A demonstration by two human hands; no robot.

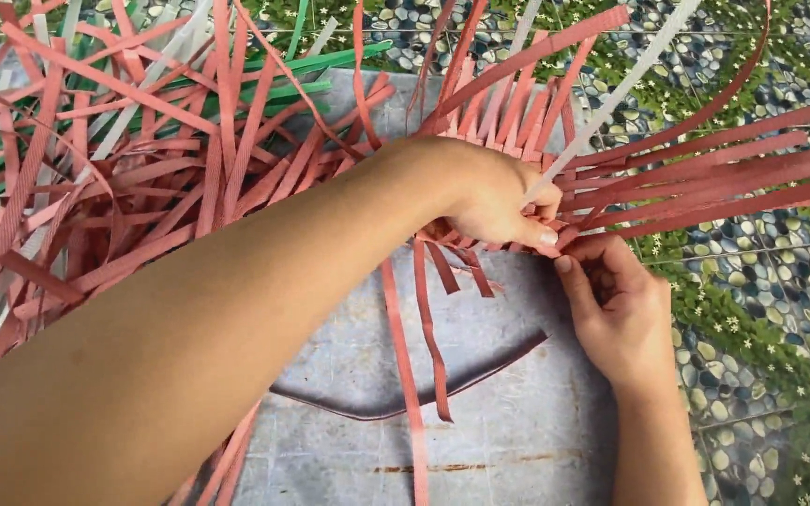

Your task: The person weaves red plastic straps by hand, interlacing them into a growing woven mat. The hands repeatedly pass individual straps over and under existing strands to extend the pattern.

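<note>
While both hands pinch red strips | left hand and right hand touching | grey metal sheet beneath

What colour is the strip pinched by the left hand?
White strip, left hand; head view.

Woven strips on metal sheet, loose pile left.

Pinched between the fingers at centre right of the frame: a woven piece of dusty-red flat straps, unfinished, ends fanning out toward the upper right. Threaded through it, one white strap, slanting up to the top edge.
</note>
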